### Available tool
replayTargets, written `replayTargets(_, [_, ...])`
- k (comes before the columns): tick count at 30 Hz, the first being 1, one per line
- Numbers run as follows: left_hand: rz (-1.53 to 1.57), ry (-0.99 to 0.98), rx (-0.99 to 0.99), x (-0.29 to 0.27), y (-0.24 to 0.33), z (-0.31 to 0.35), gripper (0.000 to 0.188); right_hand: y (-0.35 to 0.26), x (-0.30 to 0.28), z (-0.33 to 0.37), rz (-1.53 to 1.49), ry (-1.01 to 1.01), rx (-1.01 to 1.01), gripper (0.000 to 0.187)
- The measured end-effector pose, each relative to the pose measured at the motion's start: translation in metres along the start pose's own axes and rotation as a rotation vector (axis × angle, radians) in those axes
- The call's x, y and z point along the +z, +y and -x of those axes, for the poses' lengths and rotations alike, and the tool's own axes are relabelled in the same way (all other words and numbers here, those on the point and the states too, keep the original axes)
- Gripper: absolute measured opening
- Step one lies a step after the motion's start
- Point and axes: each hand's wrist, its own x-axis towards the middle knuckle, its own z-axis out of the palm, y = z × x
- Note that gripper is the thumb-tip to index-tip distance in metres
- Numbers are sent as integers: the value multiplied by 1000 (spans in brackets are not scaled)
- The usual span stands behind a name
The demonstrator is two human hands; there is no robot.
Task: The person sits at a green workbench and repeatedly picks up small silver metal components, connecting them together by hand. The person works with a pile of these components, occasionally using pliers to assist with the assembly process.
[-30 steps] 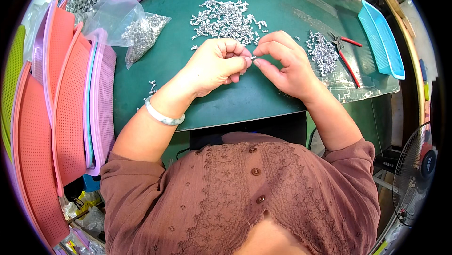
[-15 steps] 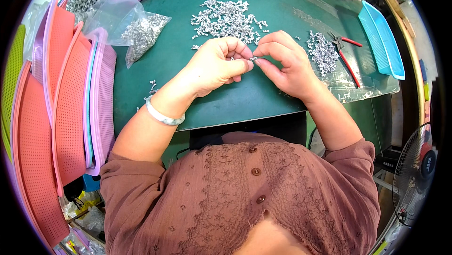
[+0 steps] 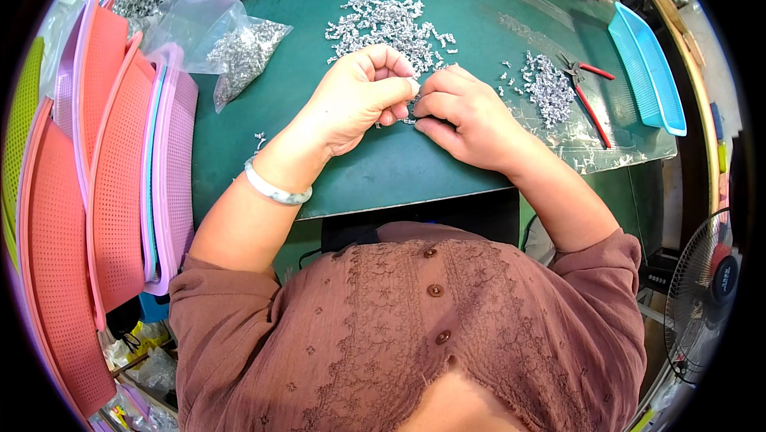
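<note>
Over the middle of the table, my left hand (image 3: 369,95), with a pale bangle (image 3: 275,188) on its wrist, is closed with thumb and forefinger pressed together. Whatever it pinches is too small and covered to make out. Close to its right, my right hand (image 3: 463,118) is held lower with bent fingers brought together. At its fingertips shows a small silver metal part (image 3: 408,121). Just beyond both hands lies a big pile of such silver metal parts (image 3: 387,27). A smaller pile of silver parts (image 3: 547,90) is right of my right hand.
Red-handled pliers (image 3: 589,101) lie beside the smaller pile, near a blue basket (image 3: 648,73). A clear bag of metal parts (image 3: 246,57) rests at the left on the green table (image 3: 375,181). Stacked coral and purple baskets (image 3: 60,264) crowd the left; a fan (image 3: 698,296) stands right.
My hands, which met at a small silver part, have come slightly apart. The right has moved down and a little left; the left has shifted slightly up. A few loose parts now show left of the smaller pile.
</note>
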Motion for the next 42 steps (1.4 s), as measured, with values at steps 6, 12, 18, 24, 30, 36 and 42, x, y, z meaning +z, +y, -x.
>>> replayTargets(6, [148,5,-15,-5,1,0,9,0,6,-3,18,-1,-31,8])
replayTargets(12, [65,16,-41,-7,2,0,10,-1,-1,-3,-48,133,17,9])
replayTargets(18, [-249,38,-120,2,5,3,11,2,-3,-2,-79,219,12,12])
replayTargets(24, [-289,-60,-165,2,9,6,9,4,-4,0,-74,248,29,13])
replayTargets(30, [-323,-53,-148,3,8,6,7,4,-5,0,-68,237,28,13])
replayTargets(36, [-391,-32,-58,1,-1,3,9,2,-5,1,-40,228,52,10])
replayTargets(42, [-580,43,192,5,-12,-1,10,5,-9,3,-360,128,328,7])
